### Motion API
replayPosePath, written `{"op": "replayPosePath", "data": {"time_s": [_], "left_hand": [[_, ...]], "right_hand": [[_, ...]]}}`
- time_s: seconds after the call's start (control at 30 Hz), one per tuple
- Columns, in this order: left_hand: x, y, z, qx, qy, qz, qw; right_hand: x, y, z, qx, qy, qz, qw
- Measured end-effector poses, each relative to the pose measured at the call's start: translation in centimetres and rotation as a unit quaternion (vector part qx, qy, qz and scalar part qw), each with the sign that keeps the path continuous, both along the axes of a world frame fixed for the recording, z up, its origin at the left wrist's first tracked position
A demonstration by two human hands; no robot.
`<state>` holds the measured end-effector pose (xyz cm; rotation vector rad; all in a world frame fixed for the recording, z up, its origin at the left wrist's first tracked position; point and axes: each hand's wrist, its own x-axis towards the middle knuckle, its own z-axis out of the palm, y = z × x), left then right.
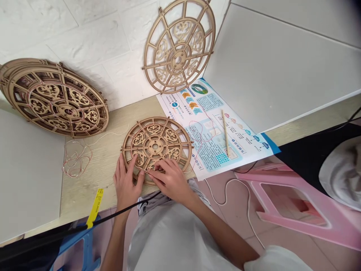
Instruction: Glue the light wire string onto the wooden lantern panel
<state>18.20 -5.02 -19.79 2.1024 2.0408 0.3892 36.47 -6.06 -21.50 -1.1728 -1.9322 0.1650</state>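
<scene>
A round wooden lattice disc (pixel 155 147) with scrollwork panels lies flat at the table's front edge. My left hand (pixel 128 184) rests on its lower left rim, fingers spread and thumb toward the middle. At the lower rim, my right hand (pixel 172 182) has thumb and fingertips pinched together on a thin wire, though the fingers hide most of the grip. Part of this reddish wire (pixel 130 140) follows a ring on the disc. More of the loose wire (pixel 201 139) curls over the printed sheet to the right.
Stacked wooden discs (pixel 67 111) lean at left, and another disc (pixel 178 60) leans on the white wall. A tangled wire bundle (pixel 76 162), a printed sheet (pixel 208 165) and a thin wooden stick (pixel 225 131) lie on the table. A pink stool (pixel 254 188) stands below.
</scene>
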Motion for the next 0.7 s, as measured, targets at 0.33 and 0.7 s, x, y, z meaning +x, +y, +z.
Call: {"op": "replayPosePath", "data": {"time_s": [0.33,0.7], "left_hand": [[0.2,-0.1,0.3,-0.019,0.028,0.001,0.999],[1.0,0.0,0.8,-0.044,0.046,0.005,0.998]], "right_hand": [[0.0,0.0,-0.2,-0.004,-0.007,0.0,1.0],[0.0,0.0,-0.3,-0.006,-0.007,-0.002,1.0]]}}
